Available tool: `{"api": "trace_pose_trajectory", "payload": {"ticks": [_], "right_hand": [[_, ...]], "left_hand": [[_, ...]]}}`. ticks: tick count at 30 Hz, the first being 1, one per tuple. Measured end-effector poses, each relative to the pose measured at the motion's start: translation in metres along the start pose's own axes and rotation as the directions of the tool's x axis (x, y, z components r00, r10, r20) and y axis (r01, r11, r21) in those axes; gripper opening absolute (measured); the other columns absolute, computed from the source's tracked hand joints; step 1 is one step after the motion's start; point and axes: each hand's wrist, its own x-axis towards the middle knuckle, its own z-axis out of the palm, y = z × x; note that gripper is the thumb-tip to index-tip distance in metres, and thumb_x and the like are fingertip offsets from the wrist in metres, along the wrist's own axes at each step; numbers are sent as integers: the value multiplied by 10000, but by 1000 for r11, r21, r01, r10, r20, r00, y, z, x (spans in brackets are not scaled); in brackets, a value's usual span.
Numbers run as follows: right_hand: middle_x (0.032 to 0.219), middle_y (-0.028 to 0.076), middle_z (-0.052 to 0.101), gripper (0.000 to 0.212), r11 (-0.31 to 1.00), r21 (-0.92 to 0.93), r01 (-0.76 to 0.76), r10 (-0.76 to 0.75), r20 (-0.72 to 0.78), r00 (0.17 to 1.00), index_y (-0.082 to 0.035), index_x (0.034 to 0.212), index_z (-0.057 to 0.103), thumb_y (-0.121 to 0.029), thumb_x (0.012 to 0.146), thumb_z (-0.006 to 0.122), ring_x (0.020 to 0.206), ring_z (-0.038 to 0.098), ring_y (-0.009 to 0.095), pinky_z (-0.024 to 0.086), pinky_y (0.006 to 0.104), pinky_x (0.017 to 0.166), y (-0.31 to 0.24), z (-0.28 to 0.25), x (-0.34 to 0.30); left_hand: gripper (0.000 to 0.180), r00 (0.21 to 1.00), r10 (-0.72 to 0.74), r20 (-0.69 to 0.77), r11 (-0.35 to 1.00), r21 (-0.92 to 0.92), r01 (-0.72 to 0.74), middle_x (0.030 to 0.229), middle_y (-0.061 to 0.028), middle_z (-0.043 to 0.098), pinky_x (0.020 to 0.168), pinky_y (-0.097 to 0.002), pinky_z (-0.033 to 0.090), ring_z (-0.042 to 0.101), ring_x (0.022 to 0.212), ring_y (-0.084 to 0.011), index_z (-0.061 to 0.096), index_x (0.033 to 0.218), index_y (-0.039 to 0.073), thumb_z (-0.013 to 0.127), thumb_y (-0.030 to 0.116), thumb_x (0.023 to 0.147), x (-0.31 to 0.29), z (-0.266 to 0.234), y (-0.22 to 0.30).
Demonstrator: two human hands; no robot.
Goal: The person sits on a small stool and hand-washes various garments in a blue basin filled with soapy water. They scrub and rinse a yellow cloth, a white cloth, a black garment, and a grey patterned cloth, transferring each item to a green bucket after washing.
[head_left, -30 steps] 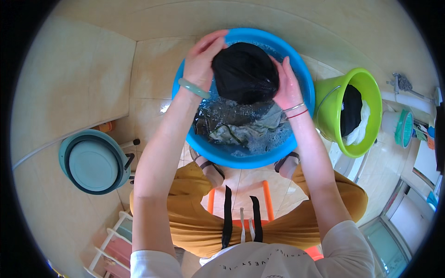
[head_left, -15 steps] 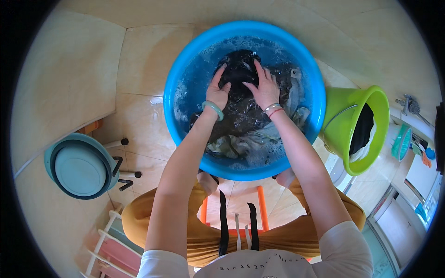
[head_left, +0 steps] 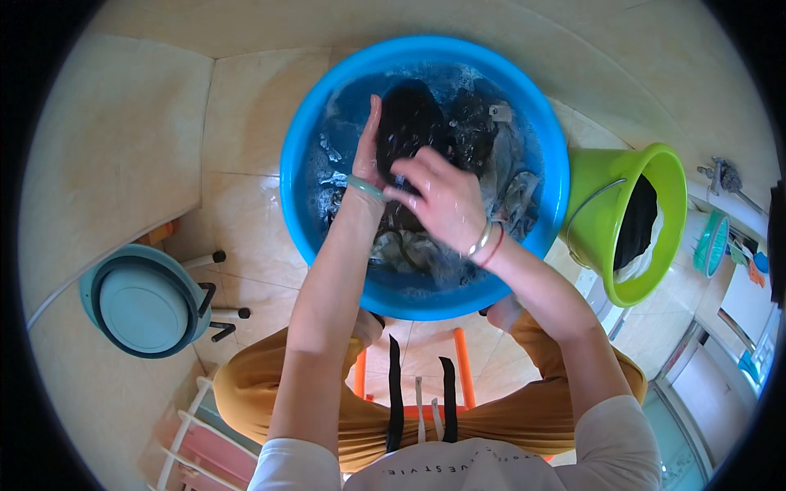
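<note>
In the round blue plastic basin (head_left: 555, 168), wet black cloth (head_left: 413, 114), long axis toward the far rim, was closely flanked leftward by the straight-fingered, ungripping left hand (head_left: 370, 146) and overlapped by the half-curled right hand (head_left: 449, 200), hold undeterminable.

Shows motion blur over the right hand (head_left: 446, 200); cannot confirm contact with the black cloth (head_left: 412, 106) beneath. Hides part of that cloth behind the same hand. Masks most fingers of the left hand (head_left: 370, 147), seen edge-on. Obscures outlines of gray garments (head_left: 501, 162) under water in the blue basin (head_left: 292, 180). Conceals the front of both feet (head_left: 506, 313). Cuts off the pink-and-white rack (head_left: 214, 448) and white shirt (head_left: 483, 465) at the border. Leaves small items (head_left: 761, 262) at far right unidentifiable.
</note>
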Motion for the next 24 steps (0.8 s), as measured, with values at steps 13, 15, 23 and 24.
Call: {"api": "trace_pose_trajectory", "payload": {"ticks": [13,15,23,24], "right_hand": [[818,20,516,270,962,-92,256,-272,-327,905,-141,699,611,-318,623,800,731,590,175,490,300,538,-16,11,10],[753,42,526,247,976,-46,212,-214,-382,899,-124,689,619,-266,642,816,646,582,205,480,304,523,-13,12,14],[676,140,581,128,972,189,140,-29,-493,869,-3,703,593,-59,758,694,578,585,314,466,340,532,25,21,34],[685,150,593,122,976,186,118,-10,-499,866,2,710,596,-61,763,686,590,595,322,472,347,543,36,24,36]], "left_hand": [[292,980,148,131,948,-301,-103,1051,-93,612,869,-361,492,603,968,-237,551,1165,74,488,280,967,1,-29,-55],[262,983,153,100,941,-319,-114,1017,-82,613,847,-356,495,604,941,-228,555,1142,76,485,258,967,5,-34,-61],[182,928,302,-218,950,-9,-311,933,-61,623,771,-332,507,609,845,-193,573,1082,78,470,164,959,6,-18,-59],[187,901,338,-274,941,107,-320,941,-66,627,766,-326,509,609,837,-189,577,1086,76,467,150,954,0,-5,-54]]}}
